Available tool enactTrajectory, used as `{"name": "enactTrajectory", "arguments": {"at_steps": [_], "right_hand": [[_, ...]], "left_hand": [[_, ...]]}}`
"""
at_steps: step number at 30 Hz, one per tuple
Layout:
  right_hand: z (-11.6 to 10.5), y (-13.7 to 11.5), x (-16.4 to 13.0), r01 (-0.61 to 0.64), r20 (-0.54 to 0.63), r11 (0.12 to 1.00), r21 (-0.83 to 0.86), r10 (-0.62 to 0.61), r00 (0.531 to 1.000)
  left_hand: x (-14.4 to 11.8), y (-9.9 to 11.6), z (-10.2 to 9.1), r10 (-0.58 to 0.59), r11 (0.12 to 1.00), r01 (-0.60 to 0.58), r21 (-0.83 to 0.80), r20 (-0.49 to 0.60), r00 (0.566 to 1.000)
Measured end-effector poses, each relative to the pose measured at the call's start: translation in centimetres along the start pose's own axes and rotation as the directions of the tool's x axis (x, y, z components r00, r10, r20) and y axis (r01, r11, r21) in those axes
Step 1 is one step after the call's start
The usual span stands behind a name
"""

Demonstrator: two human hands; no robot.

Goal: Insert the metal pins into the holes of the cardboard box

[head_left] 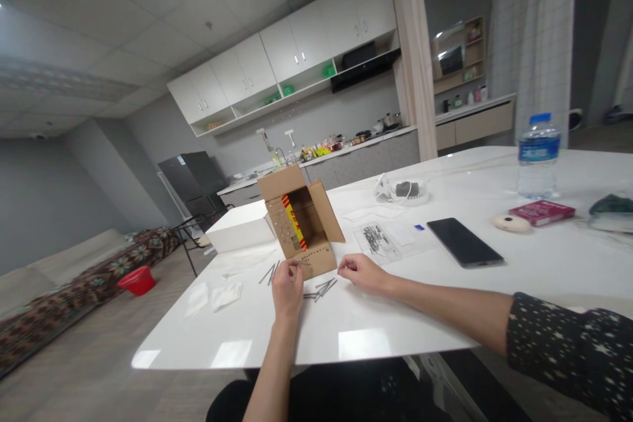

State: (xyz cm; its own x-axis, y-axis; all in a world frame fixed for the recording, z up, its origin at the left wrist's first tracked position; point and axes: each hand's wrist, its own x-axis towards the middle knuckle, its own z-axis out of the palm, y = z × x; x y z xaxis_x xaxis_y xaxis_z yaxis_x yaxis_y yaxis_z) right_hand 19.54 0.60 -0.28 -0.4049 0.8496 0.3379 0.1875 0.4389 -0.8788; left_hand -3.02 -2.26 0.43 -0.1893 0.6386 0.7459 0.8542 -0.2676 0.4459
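Observation:
An open cardboard box point(284, 224) with yellow and red tape stands on the white table, its opening facing me and one flap point(316, 265) folded down. Rows of small dots mark its side and this flap. My left hand point(288, 289) is at the flap's left edge with the fingers pinched; what they hold, if anything, is too small to make out. To the flap's right, my right hand point(364, 273) hovers low with thumb and fingertips together, their contents also unclear. Thin grey metal rods, perhaps nails point(324, 289), lie between my hands, and more rods point(270, 272) are left of my left hand.
A clear plastic bag point(380, 242) with small dark pieces lies behind my right hand. Further right are a phone point(465, 242), a white oval object point(511, 223), a magenta box point(542, 212) and a water bottle point(538, 157). A white box point(241, 229) and crumpled tissues point(226, 295) are left.

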Motion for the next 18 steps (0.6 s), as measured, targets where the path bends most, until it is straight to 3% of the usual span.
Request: {"name": "enactTrajectory", "arguments": {"at_steps": [18], "right_hand": [[0.1,0.3,0.1,0.011,0.007,1.000,0.006,-0.011,1.000]], "left_hand": [[0.3,-1.1,0.4,0.140,0.990,-0.137,0.040,-0.087,0.986]]}}
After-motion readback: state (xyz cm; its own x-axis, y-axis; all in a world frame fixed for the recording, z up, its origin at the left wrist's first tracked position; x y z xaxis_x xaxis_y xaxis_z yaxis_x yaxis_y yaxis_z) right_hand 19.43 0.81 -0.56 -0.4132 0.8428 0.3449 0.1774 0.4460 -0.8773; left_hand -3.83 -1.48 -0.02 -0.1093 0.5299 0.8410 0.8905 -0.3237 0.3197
